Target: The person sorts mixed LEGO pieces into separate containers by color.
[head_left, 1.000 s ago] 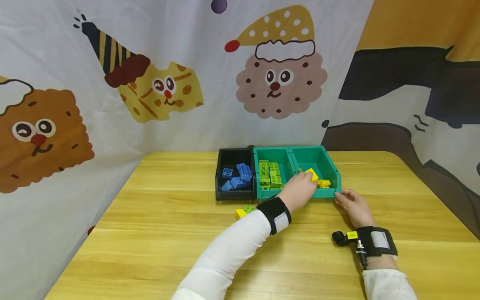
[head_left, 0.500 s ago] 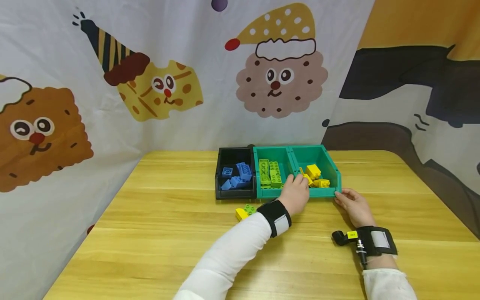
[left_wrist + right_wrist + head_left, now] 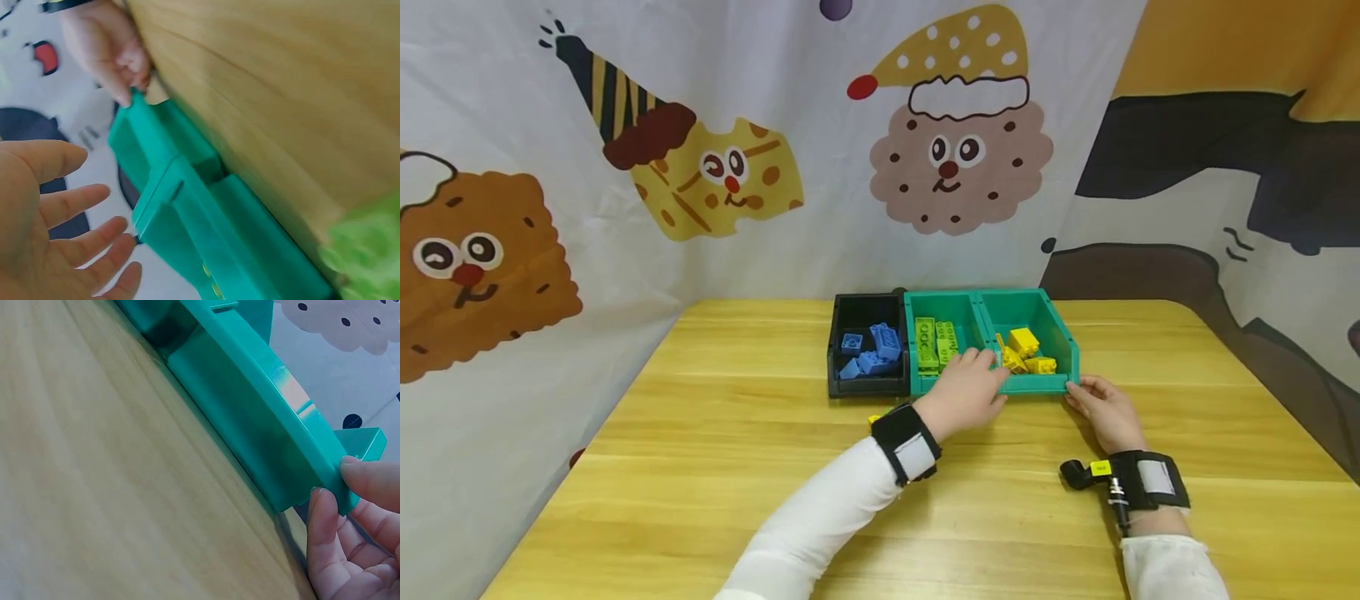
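My left hand (image 3: 966,392) hovers over the front of the middle green bin (image 3: 942,302). In the left wrist view its fingers are spread and hold nothing. With thumb and fingers my right hand (image 3: 1107,414) pinches the front corner of the right green bin (image 3: 1037,383), plain in the right wrist view at the bin's lip (image 3: 319,456). Several yellow building bricks (image 3: 1024,342) lie in that right bin. Light green bricks (image 3: 927,342) stand in the middle bin, partly behind my left hand.
Left of the green bins, a black bin (image 3: 870,389) holds several blue bricks (image 3: 887,343). A yellow piece (image 3: 874,421) on the wooden table (image 3: 700,467) is mostly hidden behind my left wrist. A blurred light green brick (image 3: 369,250) shows close in the left wrist view.
My left hand has let go of a yellow brick, which now lies in the right green bin, and has moved left and back towards me. The right hand keeps its place.
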A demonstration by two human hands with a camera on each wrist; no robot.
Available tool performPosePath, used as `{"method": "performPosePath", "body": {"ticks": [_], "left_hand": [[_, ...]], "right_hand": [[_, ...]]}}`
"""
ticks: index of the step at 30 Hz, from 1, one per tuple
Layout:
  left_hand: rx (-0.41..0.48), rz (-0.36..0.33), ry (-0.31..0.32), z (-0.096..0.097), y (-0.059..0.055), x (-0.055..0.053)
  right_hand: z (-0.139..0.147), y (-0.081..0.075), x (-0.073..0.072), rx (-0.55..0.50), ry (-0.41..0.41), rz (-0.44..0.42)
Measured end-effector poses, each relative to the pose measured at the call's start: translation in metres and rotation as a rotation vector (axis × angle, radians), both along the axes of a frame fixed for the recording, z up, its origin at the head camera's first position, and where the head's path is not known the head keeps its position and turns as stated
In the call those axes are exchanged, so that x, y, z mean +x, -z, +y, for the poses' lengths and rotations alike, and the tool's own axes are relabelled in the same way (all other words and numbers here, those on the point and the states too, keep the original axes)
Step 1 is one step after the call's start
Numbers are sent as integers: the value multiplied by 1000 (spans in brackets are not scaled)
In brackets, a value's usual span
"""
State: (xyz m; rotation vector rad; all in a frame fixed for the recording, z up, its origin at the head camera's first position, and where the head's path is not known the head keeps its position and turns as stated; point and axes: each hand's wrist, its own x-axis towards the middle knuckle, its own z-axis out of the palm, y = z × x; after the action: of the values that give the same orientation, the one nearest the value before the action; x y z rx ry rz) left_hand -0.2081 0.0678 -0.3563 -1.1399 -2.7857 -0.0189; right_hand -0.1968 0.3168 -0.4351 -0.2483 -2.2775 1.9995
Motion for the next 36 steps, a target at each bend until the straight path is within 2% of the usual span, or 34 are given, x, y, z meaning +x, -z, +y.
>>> {"method": "performPosePath", "body": {"ticks": [7, 16, 19, 24, 29, 36], "left_hand": [[218, -57, -19, -49, 5, 11], [370, -102, -72, -93, 6, 20], [391, -119, -85, -102, 10, 19], [416, -159, -113, -116, 16, 19], [401, -166, -129, -132, 18, 23], [357, -254, -139, -145, 23, 30]], "right_hand": [[2, 4, -2, -20, -6, 31], [0, 4, -1, -24, 2, 23], [0, 5, -1, -35, 3, 32], [-1, 6, -1, 6, 5, 41], [-3, 5, -1, 13, 3, 27], [-2, 5, -2, -11, 3, 25]]}}
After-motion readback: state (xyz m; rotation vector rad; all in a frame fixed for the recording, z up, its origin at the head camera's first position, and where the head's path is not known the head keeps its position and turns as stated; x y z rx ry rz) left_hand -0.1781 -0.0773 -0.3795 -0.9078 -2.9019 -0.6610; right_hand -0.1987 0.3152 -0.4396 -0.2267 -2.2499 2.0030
